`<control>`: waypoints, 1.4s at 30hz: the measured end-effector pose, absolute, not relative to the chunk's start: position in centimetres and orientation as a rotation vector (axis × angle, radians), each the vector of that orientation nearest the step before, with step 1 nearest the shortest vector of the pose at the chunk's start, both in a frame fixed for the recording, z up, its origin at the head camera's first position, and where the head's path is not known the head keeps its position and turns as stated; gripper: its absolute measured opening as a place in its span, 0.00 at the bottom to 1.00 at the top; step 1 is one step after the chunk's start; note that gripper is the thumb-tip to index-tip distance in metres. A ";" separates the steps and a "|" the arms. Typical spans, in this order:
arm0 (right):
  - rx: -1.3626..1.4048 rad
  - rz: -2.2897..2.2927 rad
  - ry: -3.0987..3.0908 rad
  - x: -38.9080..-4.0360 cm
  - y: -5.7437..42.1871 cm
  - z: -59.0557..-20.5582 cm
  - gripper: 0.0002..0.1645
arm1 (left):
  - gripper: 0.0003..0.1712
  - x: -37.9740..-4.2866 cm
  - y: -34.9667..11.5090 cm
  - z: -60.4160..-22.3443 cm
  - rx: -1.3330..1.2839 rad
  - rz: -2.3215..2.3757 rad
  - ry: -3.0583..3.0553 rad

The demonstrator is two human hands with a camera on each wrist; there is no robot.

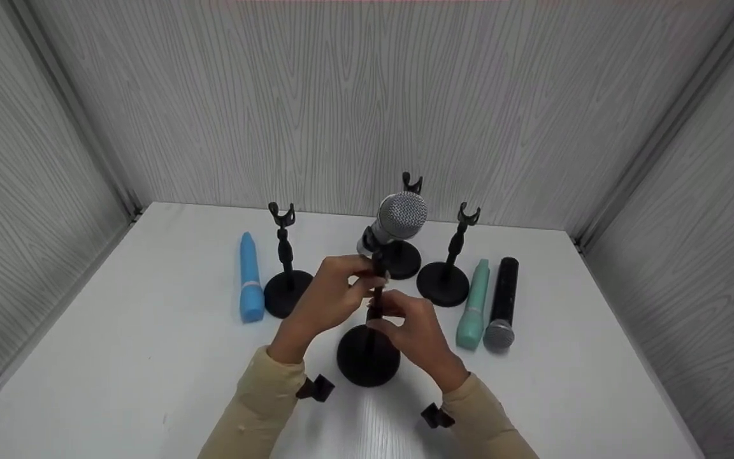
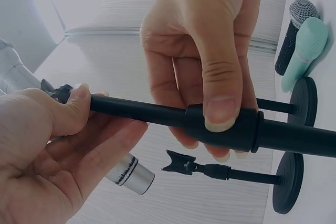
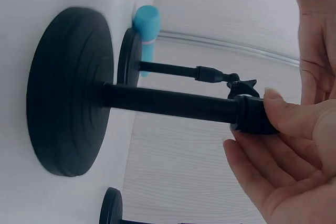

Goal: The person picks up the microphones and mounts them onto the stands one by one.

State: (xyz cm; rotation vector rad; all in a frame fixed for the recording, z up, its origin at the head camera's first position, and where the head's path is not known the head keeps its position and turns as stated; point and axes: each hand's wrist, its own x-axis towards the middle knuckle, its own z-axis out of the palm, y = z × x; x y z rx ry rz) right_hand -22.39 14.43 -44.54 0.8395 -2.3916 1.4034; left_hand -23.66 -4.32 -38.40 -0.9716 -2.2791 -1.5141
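Observation:
A black desk microphone stand [image 1: 369, 357] stands upright on its round base in front of me. A silver microphone [image 1: 403, 215] with a mesh head sits tilted in its clip. My left hand [image 1: 335, 290] holds the thin upper rod [image 2: 136, 109] just below the clip, thumb on one side and fingers behind. Lower down, my right hand [image 1: 417, 328] grips the thicker collar [image 3: 252, 115] between thumb and fingers. The thick lower tube [image 3: 173, 102] runs from the collar to the base.
Three more black stands with bare clips stand behind: left [image 1: 287, 293], middle [image 1: 402, 260] and right [image 1: 443, 284]. A blue microphone [image 1: 250, 280] lies at left. Green [image 1: 473, 309] and black [image 1: 504, 299] microphones lie at right. Grey panels [image 1: 367, 102] enclose the white table [image 1: 169, 357].

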 end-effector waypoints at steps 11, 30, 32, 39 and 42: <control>0.941 1.453 -2.447 -22.7 14.8 -44.7 0.17 | 0.05 -23.6 -4.3 -38.3 -0.965 -1.454 -2.245; 0.810 1.423 -2.330 -22.6 14.6 -44.9 0.15 | 0.05 -23.7 -4.2 -38.4 -0.968 -1.415 -2.222; 0.795 1.435 -2.362 -22.7 14.7 -44.9 0.15 | 0.05 -23.7 -4.2 -38.4 -0.977 -1.415 -2.224; 0.927 1.540 -2.532 -22.9 14.9 -45.0 0.15 | 0.06 -23.8 -4.4 -38.4 -1.005 -1.415 -2.203; 0.971 1.541 -2.532 -22.9 14.8 -45.1 0.11 | 0.06 -23.8 -4.4 -38.5 -1.011 -1.430 -2.194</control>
